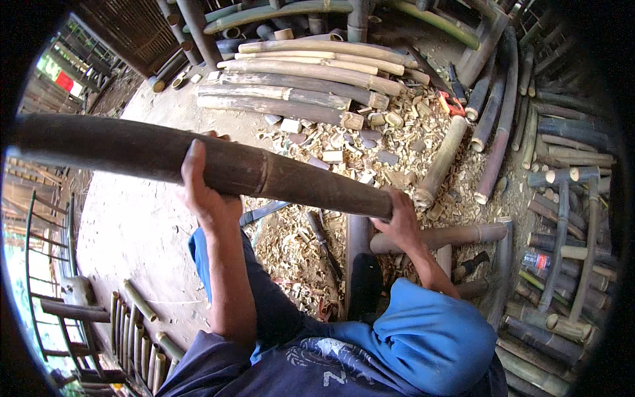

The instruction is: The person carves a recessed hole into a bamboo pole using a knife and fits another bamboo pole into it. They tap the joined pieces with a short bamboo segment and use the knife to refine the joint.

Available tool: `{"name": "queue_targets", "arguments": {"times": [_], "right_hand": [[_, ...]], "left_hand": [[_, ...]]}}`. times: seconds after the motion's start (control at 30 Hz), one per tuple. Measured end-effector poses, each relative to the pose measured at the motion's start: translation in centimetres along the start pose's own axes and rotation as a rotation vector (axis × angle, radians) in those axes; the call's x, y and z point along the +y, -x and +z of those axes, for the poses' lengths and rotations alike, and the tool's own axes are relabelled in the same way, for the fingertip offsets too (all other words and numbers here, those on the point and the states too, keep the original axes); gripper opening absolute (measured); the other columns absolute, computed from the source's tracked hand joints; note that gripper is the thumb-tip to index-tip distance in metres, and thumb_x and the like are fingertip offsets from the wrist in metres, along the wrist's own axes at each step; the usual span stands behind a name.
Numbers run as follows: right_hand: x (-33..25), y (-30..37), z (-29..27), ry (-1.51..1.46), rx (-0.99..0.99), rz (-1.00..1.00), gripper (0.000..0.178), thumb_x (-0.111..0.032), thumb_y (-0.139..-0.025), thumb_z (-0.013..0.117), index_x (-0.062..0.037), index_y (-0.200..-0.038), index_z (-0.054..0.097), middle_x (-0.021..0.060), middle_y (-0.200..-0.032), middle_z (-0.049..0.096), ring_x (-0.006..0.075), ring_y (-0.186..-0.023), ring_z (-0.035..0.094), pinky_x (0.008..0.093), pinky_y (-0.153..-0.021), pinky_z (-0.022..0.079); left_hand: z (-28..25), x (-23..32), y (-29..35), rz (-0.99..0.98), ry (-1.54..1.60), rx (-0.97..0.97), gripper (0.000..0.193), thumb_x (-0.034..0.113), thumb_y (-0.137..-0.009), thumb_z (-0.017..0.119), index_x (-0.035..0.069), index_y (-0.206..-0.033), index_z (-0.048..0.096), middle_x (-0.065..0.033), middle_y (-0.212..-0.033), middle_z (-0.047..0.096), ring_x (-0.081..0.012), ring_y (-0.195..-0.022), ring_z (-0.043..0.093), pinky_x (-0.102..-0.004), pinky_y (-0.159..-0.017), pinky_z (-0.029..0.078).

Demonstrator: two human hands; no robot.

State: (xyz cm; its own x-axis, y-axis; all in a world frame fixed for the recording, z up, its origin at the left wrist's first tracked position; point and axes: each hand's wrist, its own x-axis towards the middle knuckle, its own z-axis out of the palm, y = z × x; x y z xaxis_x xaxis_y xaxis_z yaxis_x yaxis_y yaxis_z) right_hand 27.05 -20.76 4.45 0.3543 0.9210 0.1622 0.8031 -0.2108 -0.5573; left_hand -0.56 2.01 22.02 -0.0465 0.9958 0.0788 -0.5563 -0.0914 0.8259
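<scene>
A thick dark bamboo pole (pixel 304 184) is held up across the front of me, running from the left edge to just right of the middle. My left hand (pixel 210 192) grips it from beneath, thumb on the near side and fingertips showing over the far side. At its right end my right hand (pixel 399 221) is closed round the rim, so the cut end is hidden. Below the pole, a long-handled blade tool (pixel 324 243) lies on the wood shavings (pixel 284 248). Another dark tool (pixel 263 213) is partly covered by the pole.
Several peeled and dark bamboo poles (pixel 311 79) lie in a row at the back, near an orange-handled saw (pixel 452 104). A cut bamboo length (pixel 442 162) rests on the chips. Bamboo racks (pixel 562 245) stand at right; a bamboo frame (pixel 49 264) stands at left.
</scene>
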Motion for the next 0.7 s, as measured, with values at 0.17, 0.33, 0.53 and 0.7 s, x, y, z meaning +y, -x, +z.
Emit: {"name": "queue_targets", "arguments": {"times": [0.17, 0.33, 0.53, 0.7], "right_hand": [[-0.1, 1.8, -7.3, 0.242, 0.167, -0.048, 0.085, -0.02, -0.053, 0.094, -0.0056, -0.127, 0.054, 0.0183, -0.12, 0.059, 0.0389, -0.112, 0.056, 0.0514, -0.1, 0.044], [-0.3, 1.7, -12.7, 0.428, 0.111, -0.123, 0.083, -0.02, -0.049, 0.094, -0.0023, -0.121, 0.056, 0.0154, -0.112, 0.06, 0.035, -0.106, 0.056, 0.0484, -0.097, 0.045], [1.2, -1.2, -14.9, 0.53, 0.001, -0.154, 0.08, -0.022, -0.049, 0.094, -0.0047, -0.118, 0.057, 0.0135, -0.109, 0.06, 0.0322, -0.103, 0.056, 0.0456, -0.095, 0.043], [2.3, -4.6, -11.6, 0.554, 0.066, -0.18, 0.095, -0.032, -0.055, 0.096, -0.0122, -0.137, 0.053, 0.0136, -0.117, 0.058, 0.0303, -0.114, 0.055, 0.0474, -0.107, 0.04]], "left_hand": [[-3.6, -5.2, -1.4, -0.385, 0.159, 0.096, 0.045, 0.032, -0.082, 0.077, 0.001, -0.111, 0.063, -0.0139, -0.102, 0.069, -0.0266, -0.092, 0.067, -0.0455, -0.087, 0.054], [-5.8, -12.1, -0.4, -0.539, 0.216, 0.28, 0.028, 0.03, -0.082, 0.074, 0.008, -0.097, 0.063, -0.0065, -0.086, 0.064, -0.0256, -0.081, 0.065, -0.0445, -0.083, 0.054], [-5.4, -16.8, -0.7, -0.59, 0.258, 0.304, 0.024, 0.029, -0.082, 0.073, 0.011, -0.094, 0.062, -0.0048, -0.085, 0.06, -0.0242, -0.082, 0.062, -0.0448, -0.084, 0.052], [-9.7, -21.0, -6.3, -0.593, 0.178, 0.325, 0.022, 0.032, -0.084, 0.066, 0.012, -0.092, 0.061, -0.0088, -0.091, 0.063, -0.0297, -0.088, 0.063, -0.0506, -0.091, 0.051]]}}
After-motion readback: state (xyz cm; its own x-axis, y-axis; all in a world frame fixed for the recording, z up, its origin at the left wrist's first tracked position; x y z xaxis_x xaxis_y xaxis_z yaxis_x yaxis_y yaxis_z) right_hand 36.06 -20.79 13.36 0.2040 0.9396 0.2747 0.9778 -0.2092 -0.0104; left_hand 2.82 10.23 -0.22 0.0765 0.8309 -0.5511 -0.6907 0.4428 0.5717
